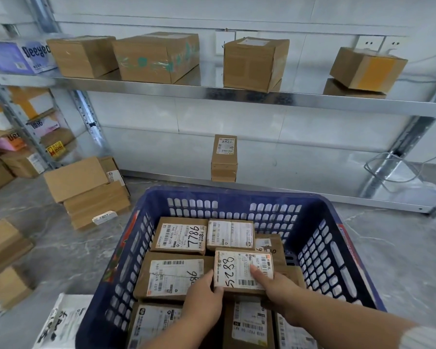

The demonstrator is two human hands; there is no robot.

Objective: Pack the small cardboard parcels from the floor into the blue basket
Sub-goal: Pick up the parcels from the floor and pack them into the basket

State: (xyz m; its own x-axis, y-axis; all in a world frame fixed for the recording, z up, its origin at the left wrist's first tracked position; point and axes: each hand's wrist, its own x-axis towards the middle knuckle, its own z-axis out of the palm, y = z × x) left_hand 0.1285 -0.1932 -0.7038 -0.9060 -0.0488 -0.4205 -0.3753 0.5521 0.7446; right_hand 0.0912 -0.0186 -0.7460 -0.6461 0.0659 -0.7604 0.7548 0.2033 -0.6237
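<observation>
The blue basket (pixel 237 197) stands on the floor below me, holding several small cardboard parcels with white labels. Both hands hold one parcel marked 5288 (pixel 239 269) on top of the others inside the basket. My left hand (pixel 204 295) grips its near left corner. My right hand (pixel 275 285) grips its near right side with the thumb lying on the label. A parcel marked 7786 (pixel 180 235) lies at the basket's far left. More small parcels are stacked on the floor at the left (pixel 86 190), and a narrow stack (pixel 224 157) stands by the wall.
A metal shelf (pixel 237 93) above carries several larger cardboard boxes. More boxes lie at the left edge of the floor (pixel 3 248). A white printed bag (pixel 61 321) lies beside the basket's near left corner. Shelf uprights stand at left and right.
</observation>
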